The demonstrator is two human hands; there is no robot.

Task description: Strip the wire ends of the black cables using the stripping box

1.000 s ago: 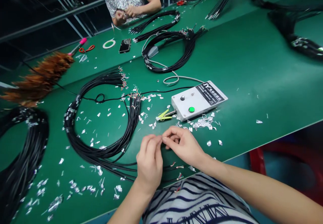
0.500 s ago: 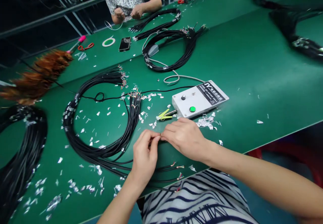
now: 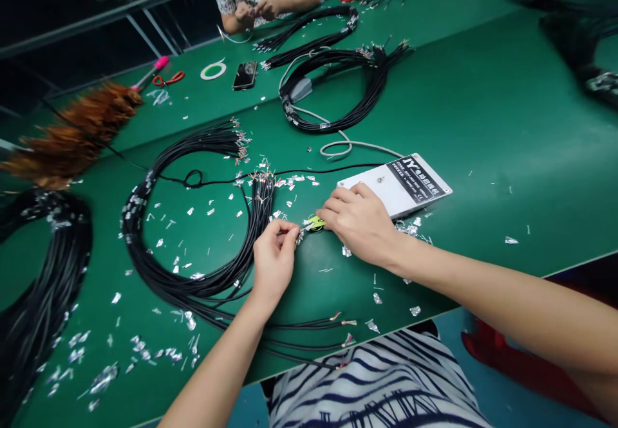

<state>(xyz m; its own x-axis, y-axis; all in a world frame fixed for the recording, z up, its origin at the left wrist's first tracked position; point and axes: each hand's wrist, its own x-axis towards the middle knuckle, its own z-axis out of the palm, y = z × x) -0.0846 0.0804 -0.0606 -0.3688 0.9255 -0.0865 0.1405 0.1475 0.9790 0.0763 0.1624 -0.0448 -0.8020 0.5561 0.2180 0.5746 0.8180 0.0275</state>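
Note:
My left hand (image 3: 273, 257) is closed in a pinch on the end of a black cable, just left of a yellow-green clip (image 3: 315, 223). Bits of silver foil show at the fingertips. My right hand (image 3: 360, 225) has its fingers closed on the clip's handles, in front of a white control box (image 3: 396, 201) with a dark label. The box's near corner is hidden behind that hand. A coiled bundle of black cables (image 3: 138, 235) lies to the left, and several cable ends with stripped coloured wires (image 3: 347, 323) reach toward the table's front edge.
Foil scraps (image 3: 103, 376) litter the green table (image 3: 502, 151). Farther back lie another cable coil (image 3: 333, 122), a phone (image 3: 244, 75), a tape roll (image 3: 213, 70) and red-handled scissors (image 3: 168, 79). A brown feather duster (image 3: 91, 125) rests at left. A co-worker's hands (image 3: 258, 9) work across the table.
Both hands have moved up and away from the table's edge to the clip. My right hand has left the pinch beside my left hand and taken hold of the clip.

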